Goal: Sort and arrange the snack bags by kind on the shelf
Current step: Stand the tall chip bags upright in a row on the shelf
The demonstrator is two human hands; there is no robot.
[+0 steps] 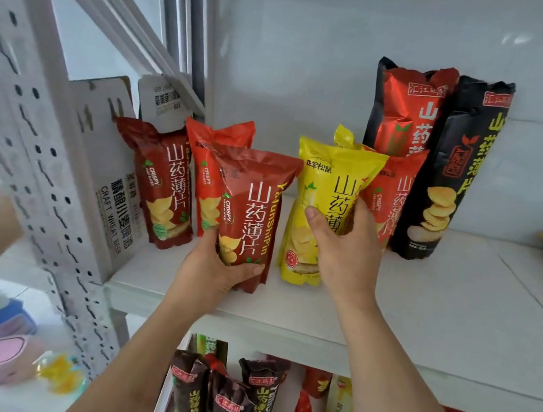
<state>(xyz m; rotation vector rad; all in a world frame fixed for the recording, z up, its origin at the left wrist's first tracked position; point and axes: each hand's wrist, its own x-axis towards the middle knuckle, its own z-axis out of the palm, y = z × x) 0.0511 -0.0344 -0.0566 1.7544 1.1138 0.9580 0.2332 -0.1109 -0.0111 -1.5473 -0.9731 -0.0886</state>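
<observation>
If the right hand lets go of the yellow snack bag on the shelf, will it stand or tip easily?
The yellow bag is tall, narrow and puffed, so it probably tips easily. It looks light for its size, likely mostly air and chips. Its glossy film may slide under the right hand, and the red bag close behind could prop it.

We saw bare white shelf board (451,298) open to the right of the tall black snack bag (453,181), which walled off the back with a tall red bag (410,110). A white cardboard beer carton (109,170) and perforated grey upright (32,126) closed the left.
</observation>
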